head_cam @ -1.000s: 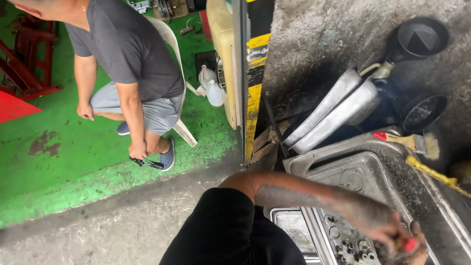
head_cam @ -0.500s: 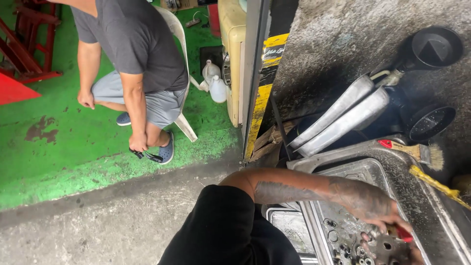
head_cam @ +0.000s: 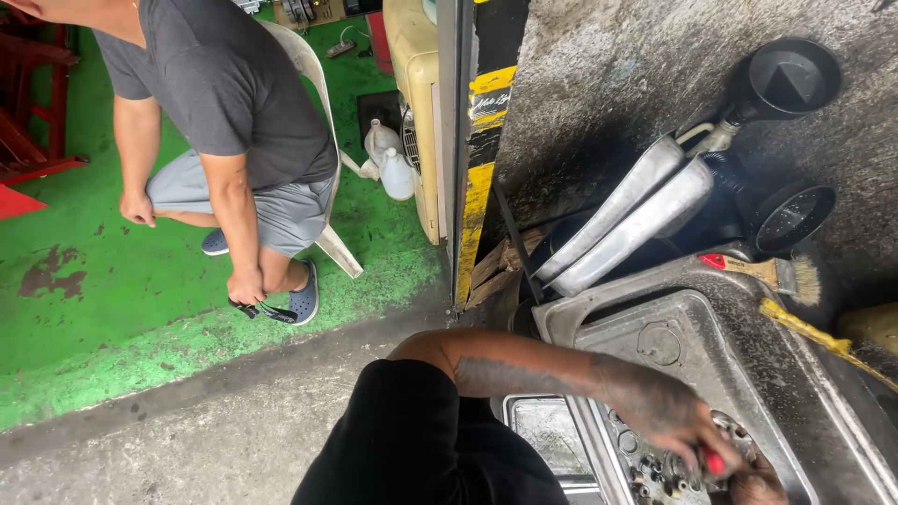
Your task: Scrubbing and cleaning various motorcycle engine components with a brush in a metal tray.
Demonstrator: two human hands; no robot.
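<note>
Beside your basin (head_cam: 711, 323), two metal panels (head_cam: 627, 224) are leaning against the wall (head_cam: 608, 84), with black funnels (head_cam: 781, 79) above them and a brush (head_cam: 762, 271) lying on the rim. Another person (head_cam: 229, 112) is bending over the green floor (head_cam: 112, 309) by a white chair (head_cam: 313, 70). Your left hand (head_cam: 673, 421) is gripping a red-handled tool (head_cam: 713, 461) over small parts (head_cam: 655, 468) in the basin; its axis is too hidden to tell. Your right hand (head_cam: 758, 486) is showing only at the edge, so I cannot tell its grip.

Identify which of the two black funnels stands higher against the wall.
The larger black funnel at top right; the smaller funnel sits lower, just above the paintbrush.
</note>
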